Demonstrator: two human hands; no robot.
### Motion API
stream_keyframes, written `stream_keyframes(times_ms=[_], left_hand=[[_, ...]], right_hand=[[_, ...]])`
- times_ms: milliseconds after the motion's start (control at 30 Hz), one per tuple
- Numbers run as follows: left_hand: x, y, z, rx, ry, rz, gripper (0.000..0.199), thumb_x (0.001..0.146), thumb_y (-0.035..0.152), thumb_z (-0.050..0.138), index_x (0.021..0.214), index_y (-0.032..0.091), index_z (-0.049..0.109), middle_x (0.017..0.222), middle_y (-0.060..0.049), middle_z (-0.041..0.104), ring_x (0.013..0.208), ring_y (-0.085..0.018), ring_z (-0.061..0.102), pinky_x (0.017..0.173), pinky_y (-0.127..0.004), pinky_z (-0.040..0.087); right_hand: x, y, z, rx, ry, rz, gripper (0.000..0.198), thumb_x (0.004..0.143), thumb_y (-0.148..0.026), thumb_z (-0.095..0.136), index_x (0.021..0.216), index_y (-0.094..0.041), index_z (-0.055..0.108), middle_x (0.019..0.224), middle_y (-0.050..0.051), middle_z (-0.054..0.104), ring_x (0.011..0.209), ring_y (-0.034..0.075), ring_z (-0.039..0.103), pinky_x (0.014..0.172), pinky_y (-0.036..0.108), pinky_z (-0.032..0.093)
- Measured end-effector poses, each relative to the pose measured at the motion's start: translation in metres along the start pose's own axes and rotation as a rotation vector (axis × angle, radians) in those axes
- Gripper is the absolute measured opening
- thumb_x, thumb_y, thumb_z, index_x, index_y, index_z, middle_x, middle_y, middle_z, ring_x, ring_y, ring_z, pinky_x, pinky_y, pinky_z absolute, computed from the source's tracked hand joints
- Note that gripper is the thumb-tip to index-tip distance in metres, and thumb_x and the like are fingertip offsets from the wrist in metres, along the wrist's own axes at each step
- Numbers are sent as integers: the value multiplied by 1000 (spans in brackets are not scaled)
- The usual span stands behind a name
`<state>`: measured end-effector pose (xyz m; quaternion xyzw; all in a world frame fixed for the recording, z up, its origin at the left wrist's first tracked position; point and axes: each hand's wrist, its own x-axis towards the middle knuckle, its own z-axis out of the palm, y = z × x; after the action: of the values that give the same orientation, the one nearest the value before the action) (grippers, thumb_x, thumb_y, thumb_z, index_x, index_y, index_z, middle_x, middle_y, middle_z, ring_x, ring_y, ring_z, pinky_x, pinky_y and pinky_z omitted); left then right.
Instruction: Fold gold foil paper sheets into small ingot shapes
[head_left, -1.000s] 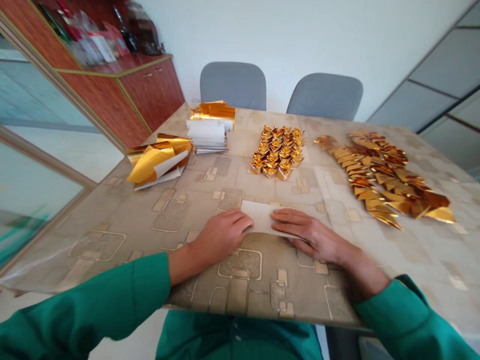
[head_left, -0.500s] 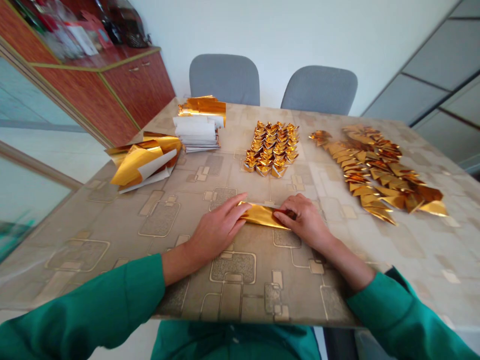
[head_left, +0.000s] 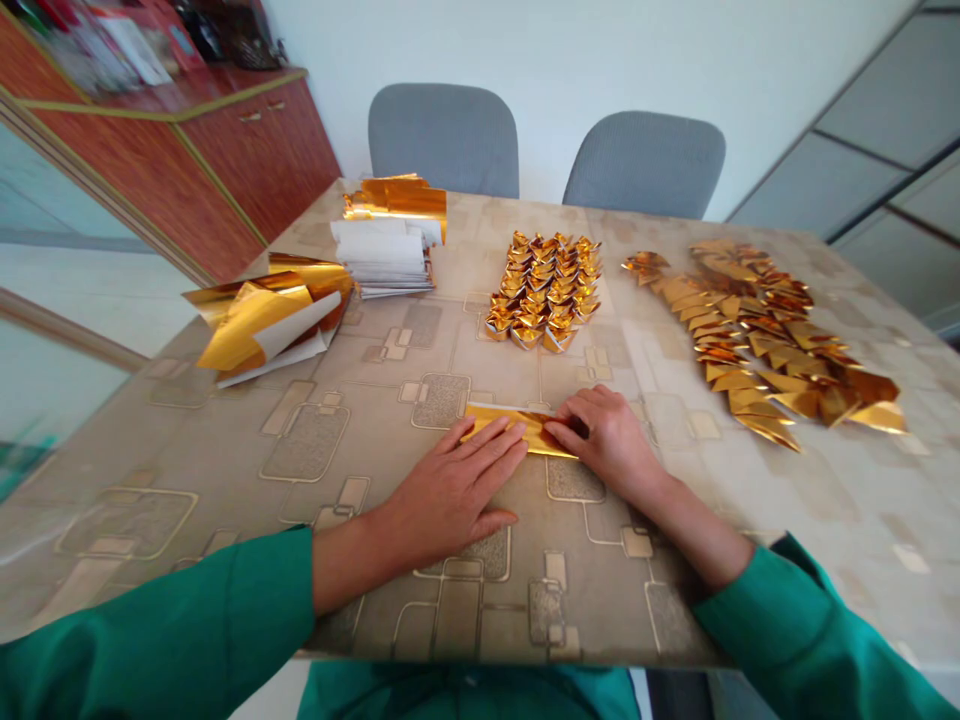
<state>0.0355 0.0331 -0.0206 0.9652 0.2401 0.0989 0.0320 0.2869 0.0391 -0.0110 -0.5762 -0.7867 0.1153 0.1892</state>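
Note:
A folded strip of gold foil paper (head_left: 534, 432) lies on the table in front of me, with a thin white edge along its far side. My left hand (head_left: 459, 482) rests flat on the strip's left part, its fingers stretched out and the thumb apart. At the strip's right end, my right hand (head_left: 606, 438) pinches the paper between thumb and bent fingers, which hide that end. Beyond the strip stand rows of folded gold foil ingots (head_left: 541, 292). To the right lie overlapping rows of pointed folded gold foil pieces (head_left: 757, 345).
At the back left is a stack of white-backed foil sheets (head_left: 382, 255), with loose gold sheets (head_left: 262, 315) nearer me. Two grey chairs (head_left: 444, 140) stand behind the patterned table (head_left: 300, 520). A reddish wooden cabinet (head_left: 202, 170) is at the far left.
My left hand has gone from holding the strip's left end with bent fingers to lying flat across it. My right hand stays at the right end. The view has shifted slightly.

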Motion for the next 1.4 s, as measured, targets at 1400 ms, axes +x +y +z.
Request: stream_keyframes(times_ms=[1400], left_hand=[[5, -1, -5, -80, -70, -56, 67, 90, 57, 52, 146, 22, 41, 157, -15, 33, 145, -33, 28, 116, -53, 24]], right_hand=[[-16, -36, -9, -249, 131, -199, 15, 94, -22, 55, 102, -21, 68, 101, 7, 70, 94, 25, 55, 82, 39, 38]])
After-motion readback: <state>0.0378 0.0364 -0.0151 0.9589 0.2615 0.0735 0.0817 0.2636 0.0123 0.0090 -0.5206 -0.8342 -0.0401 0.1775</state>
